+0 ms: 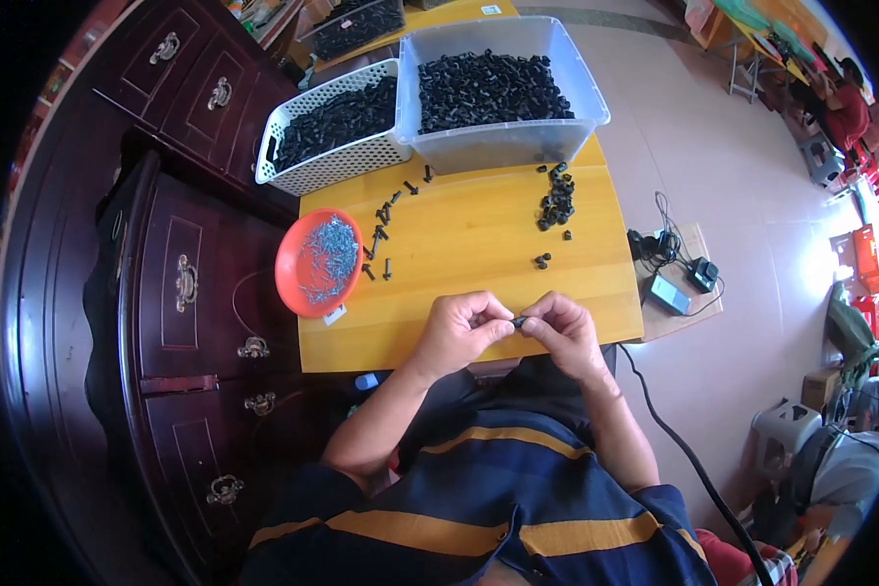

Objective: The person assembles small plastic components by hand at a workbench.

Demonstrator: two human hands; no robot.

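Close to the front edge of the yellow table [459, 244], my left hand [467, 330] and my right hand [564, 332] meet fingertip to fingertip. Between them they pinch a small black plastic part [519, 322], mostly covered by my fingers. A red-orange plate [288, 278] holding many small silvery screws [330, 256] lies left of my left hand. Loose black stem-shaped parts [381, 232] are strewn beside that plate. Beyond my right hand a few short black pieces [542, 261] lie apart, with a bigger heap of black pieces [558, 200] farther back.
At the table's back stand a clear plastic bin [503, 146] and a white perforated basket [342, 166], both full of black parts. Dark wooden drawers [190, 283] line the left. Chargers and cables [669, 283] rest on a low board at right; a black cable [669, 420] crosses the floor.
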